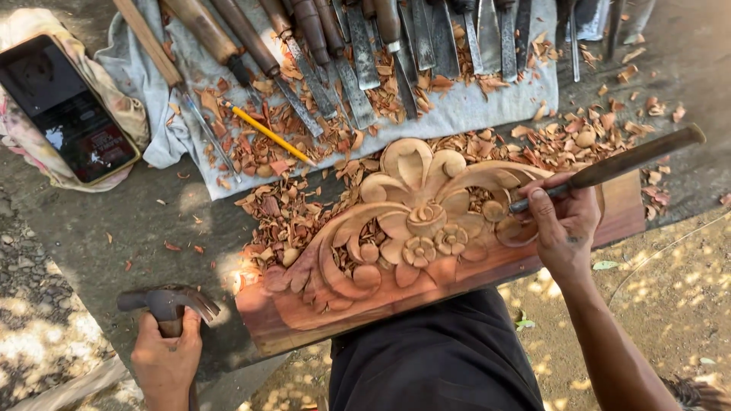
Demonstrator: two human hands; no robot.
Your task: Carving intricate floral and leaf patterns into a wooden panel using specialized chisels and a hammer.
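Observation:
A reddish wooden board (609, 217) carved with flowers and scrolling leaves lies across the grey bench in front of me. My right hand (562, 221) grips a wood-handled chisel (632, 158), its blade resting on the carving near the right-hand scroll. My left hand (166, 356) holds a claw hammer (169, 303) by the handle at the lower left, its head resting near the board's left end, apart from the chisel.
Several chisels and gouges (358, 46) lie in a row on a grey cloth (472, 110) at the back, with a yellow pencil (271, 135). Wood shavings (282, 205) are strewn around. A black phone (65, 106) rests on a patterned cloth at left. Dirt ground lies below.

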